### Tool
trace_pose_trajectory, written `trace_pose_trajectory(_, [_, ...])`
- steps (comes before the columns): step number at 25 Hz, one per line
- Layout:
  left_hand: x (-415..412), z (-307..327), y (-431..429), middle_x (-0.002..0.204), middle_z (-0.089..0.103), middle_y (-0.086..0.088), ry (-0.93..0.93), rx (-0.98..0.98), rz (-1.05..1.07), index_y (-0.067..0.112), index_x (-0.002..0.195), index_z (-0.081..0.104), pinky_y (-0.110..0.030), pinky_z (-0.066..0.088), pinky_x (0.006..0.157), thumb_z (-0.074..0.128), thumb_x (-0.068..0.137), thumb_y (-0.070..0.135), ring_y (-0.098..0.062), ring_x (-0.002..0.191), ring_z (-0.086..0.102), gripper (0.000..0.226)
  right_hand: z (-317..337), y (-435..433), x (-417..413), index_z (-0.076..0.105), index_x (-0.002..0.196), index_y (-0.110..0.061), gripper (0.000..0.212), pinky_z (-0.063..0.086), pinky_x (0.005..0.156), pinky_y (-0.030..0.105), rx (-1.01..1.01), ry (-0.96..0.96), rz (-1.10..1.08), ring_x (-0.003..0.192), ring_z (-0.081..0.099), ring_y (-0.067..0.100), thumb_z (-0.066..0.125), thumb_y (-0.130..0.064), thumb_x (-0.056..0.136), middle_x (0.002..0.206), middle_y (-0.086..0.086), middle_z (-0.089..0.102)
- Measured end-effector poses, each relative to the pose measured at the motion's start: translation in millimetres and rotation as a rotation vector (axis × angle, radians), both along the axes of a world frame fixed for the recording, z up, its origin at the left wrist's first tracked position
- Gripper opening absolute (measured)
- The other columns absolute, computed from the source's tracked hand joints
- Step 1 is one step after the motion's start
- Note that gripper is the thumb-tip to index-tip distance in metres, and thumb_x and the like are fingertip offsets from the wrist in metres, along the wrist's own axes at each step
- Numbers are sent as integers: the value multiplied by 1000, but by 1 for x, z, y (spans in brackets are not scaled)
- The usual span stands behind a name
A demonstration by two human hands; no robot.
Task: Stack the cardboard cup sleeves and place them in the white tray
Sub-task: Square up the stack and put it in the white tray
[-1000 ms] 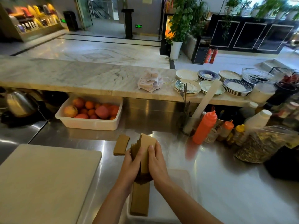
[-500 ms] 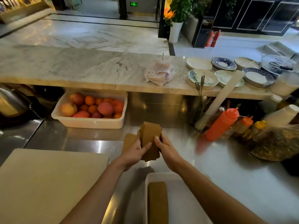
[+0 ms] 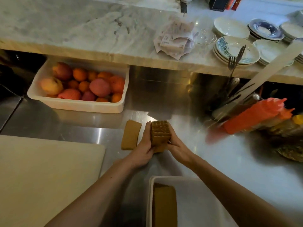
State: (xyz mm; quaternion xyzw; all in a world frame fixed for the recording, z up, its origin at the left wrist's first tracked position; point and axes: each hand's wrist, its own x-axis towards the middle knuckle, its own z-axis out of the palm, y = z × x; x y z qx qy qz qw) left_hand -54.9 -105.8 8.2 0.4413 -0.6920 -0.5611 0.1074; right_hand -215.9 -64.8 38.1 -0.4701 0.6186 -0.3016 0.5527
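A stack of brown cardboard cup sleeves [image 3: 160, 134] stands on end on the steel counter, its ribbed edges facing up. My left hand [image 3: 144, 149] grips its left side and my right hand [image 3: 177, 149] grips its right side. A flat sleeve pile [image 3: 130, 134] lies on the counter just left of my left hand. The white tray [image 3: 193, 190] sits at the bottom centre, close to me, with more brown sleeves [image 3: 164, 205] lying along its left side.
A white bin of fruit [image 3: 78, 104] stands at the back left under the marble ledge [image 3: 82, 35]. A beige cutting board [image 3: 42, 177] fills the left. Orange squeeze bottles [image 3: 255, 115], a utensil holder and bagged goods crowd the right; plates [image 3: 236, 49] sit on the ledge.
The view tilted down. My hands have lowered the sleeve stack from a raised, fanned hold to standing on end on the counter, squared between both palms.
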Motion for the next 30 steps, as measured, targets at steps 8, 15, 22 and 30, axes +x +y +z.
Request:
trace_pose_trajectory(8, [-13,-7,22,151,15,24,89,36,126,57,139,-29,-7,26,100,63,91,36,17,129,31,106,-18,0,-14,9,141,-54,94,43,78,4,31,2,104,108,41,-26,68,-12,80,118,-53,36])
trace_pose_trajectory(15, [-9,-3,30,165,4,0,16,-56,59,54,140,-29,-40,24,120,51,90,53,-15,147,21,95,-22,0,-21,29,139,-46,80,45,92,15,-14,41,131,121,48,-1,78,-33,77,133,-25,46])
trace_pose_trajectory(22, [0,23,5,154,38,-4,32,32,158,30,156,5,-48,37,113,56,88,53,-20,137,42,88,-3,-27,-18,38,128,-43,53,49,69,8,0,66,164,101,57,-1,66,-50,84,118,-25,49])
trace_pose_trajectory(30, [44,29,-38,146,42,-6,-89,121,305,25,149,30,-51,37,111,38,100,50,-27,132,44,56,3,-67,48,46,117,-29,39,51,69,22,312,-119,43,98,58,12,49,-57,90,108,-11,57])
